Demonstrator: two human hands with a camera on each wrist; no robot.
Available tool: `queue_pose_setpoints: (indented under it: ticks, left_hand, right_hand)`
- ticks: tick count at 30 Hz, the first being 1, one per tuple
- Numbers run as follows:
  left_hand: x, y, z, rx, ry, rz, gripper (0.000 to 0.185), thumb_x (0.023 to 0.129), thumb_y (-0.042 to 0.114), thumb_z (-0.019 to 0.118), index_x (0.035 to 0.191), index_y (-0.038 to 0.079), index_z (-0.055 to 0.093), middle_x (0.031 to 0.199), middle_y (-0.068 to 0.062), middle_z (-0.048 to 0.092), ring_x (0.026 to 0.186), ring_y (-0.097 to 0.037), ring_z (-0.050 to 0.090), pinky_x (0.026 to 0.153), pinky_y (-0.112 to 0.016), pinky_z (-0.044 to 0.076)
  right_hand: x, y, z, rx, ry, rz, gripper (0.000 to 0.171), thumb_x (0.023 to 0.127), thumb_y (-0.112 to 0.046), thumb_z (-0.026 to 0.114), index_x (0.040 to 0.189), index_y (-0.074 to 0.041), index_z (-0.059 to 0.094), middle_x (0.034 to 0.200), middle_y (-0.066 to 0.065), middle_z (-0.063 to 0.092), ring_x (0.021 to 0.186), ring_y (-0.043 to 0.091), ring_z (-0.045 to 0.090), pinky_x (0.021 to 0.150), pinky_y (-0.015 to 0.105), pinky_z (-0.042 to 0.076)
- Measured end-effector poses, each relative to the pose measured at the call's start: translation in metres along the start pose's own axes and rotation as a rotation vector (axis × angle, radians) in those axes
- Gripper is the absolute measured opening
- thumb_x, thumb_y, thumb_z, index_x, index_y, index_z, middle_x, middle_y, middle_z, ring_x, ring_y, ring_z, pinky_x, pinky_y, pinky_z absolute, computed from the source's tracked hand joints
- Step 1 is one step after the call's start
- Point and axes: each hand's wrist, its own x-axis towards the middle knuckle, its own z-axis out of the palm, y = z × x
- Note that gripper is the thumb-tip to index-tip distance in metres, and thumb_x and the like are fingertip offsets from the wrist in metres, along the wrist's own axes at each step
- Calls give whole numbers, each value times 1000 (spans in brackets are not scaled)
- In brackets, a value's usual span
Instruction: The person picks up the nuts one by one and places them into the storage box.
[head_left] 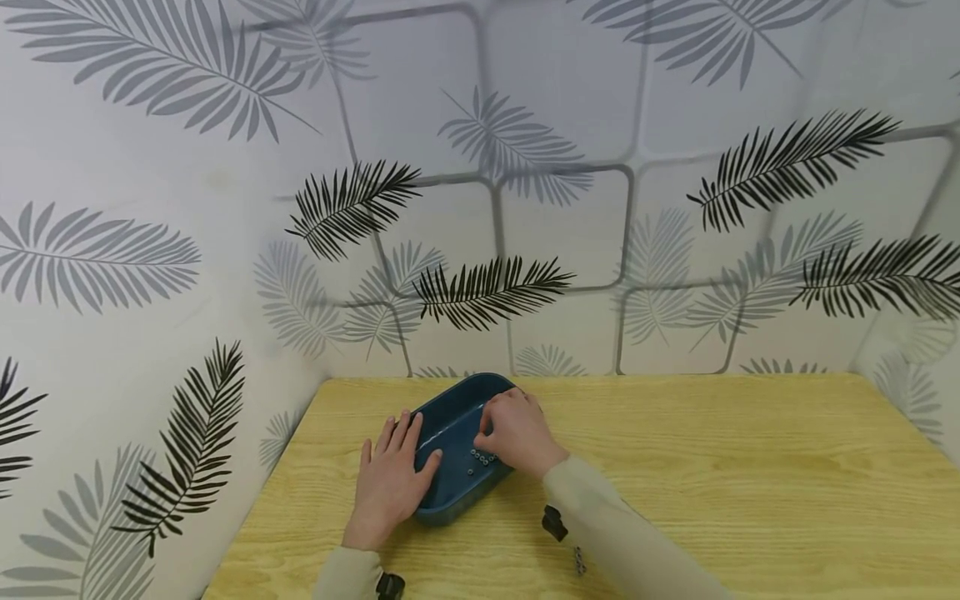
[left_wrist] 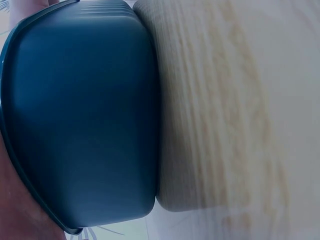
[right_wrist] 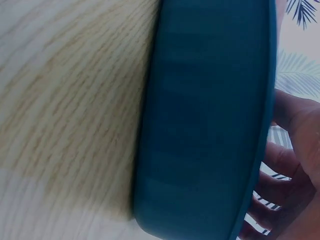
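Note:
A dark blue oblong tray (head_left: 450, 507) stands on the wooden table (head_left: 712, 467), near its back left part. Several small metal nuts (head_left: 480, 458) lie inside it. My left hand (head_left: 390, 479) lies flat with straight fingers along the tray's left side, thumb against the rim. My right hand (head_left: 513, 433) reaches into the tray from the right, fingers curled down just above the nuts; whether it pinches one is hidden. The left wrist view shows the tray's outer wall (left_wrist: 80, 115) up close. In the right wrist view the tray wall (right_wrist: 205, 120) fills the middle, with my fingers (right_wrist: 295, 150) beyond its rim.
A few small metal pieces (head_left: 579, 560) lie on the table beside my right sleeve. Walls with a leaf pattern close in the table at the back and left. Bare wood stretches to the right of the tray.

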Motion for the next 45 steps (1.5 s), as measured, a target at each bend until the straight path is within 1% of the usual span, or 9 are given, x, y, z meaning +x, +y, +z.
queue_pose_setpoints:
  ticks: [6,10,14,18,23,27,30,39,45]
  left_hand:
    - [0,0,0,8,-1,5,69,101,52,46,156,14,31,161,-9,23,148,-32,18,112,-64,16]
    - [1,-1,0,11,-5,3,69,101,52,45,157,15,30,162,-8,21,148,-31,16,113,-64,16]
    - [0,-1,0,16,5,9,69,101,52,45,156,14,31,161,-10,23,148,-32,18,112,-64,17]
    - [-1,0,-1,4,16,15,68,101,51,47,155,13,33,160,-11,25,147,-33,19,111,-65,17]
    - [-1,1,-1,-5,25,12,68,100,50,49,155,13,34,160,-11,26,147,-34,20,111,-65,17]
    - [0,0,-1,-2,16,9,69,100,51,48,155,13,33,160,-11,26,147,-33,19,111,-65,17]
    - [0,0,-2,0,7,8,69,101,51,47,156,13,32,161,-10,24,147,-33,18,112,-65,17]
    - [-1,0,-2,-9,13,7,69,101,52,47,156,14,31,161,-10,24,148,-33,18,112,-65,16]
    - [-2,0,-1,-4,9,7,68,101,51,47,156,13,32,161,-11,25,147,-33,18,112,-65,16]
  right_hand:
    - [2,0,6,11,-48,-1,20,83,-29,79,66,-24,70,90,-4,67,102,28,55,91,51,42]
    - [3,0,9,-3,-67,-5,24,81,-32,82,62,-24,68,74,-10,61,97,26,54,90,51,42]
    - [3,0,11,-16,-87,-7,25,80,-33,82,62,-25,68,69,-13,59,92,24,53,87,49,42]
    - [0,-1,12,-24,-77,-1,20,81,-34,81,69,-22,70,76,-9,63,91,25,52,88,50,42]
    - [-5,0,12,-5,-25,-11,15,83,-33,79,82,-19,74,93,-2,69,103,29,54,95,56,40]
    - [-12,1,11,4,9,-12,15,85,-34,77,89,-19,74,111,3,67,112,31,52,99,56,38]
    - [-17,3,10,2,33,-18,18,87,-35,76,93,-19,74,120,5,65,116,30,51,99,54,38]
    - [-31,4,1,88,106,-34,17,87,-31,75,95,-16,74,124,7,63,119,30,49,101,55,35]
    - [-41,6,-3,113,108,-40,19,88,-32,74,97,-15,75,125,5,63,121,29,48,103,55,35]
